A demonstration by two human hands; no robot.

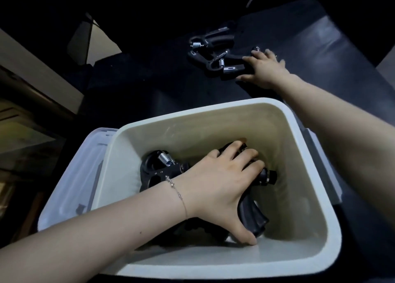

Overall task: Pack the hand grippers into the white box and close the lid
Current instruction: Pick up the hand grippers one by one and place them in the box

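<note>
The left hand [222, 182] is down inside the white box [307, 259], fingers spread and closed over a black hand gripper [252, 214], seemingly pressing it flat beside another one [162, 167] so more will fit. The right hand [265, 68] reaches across the dark table [342, 54] to the loose grippers [213, 54] waiting there; it lies on the nearest one, but whether it has closed on it I cannot tell. The lid [70, 175] lies off, at the box's left side. Dim light blurs the pile, and the left palm hides much of its gripper.
</note>
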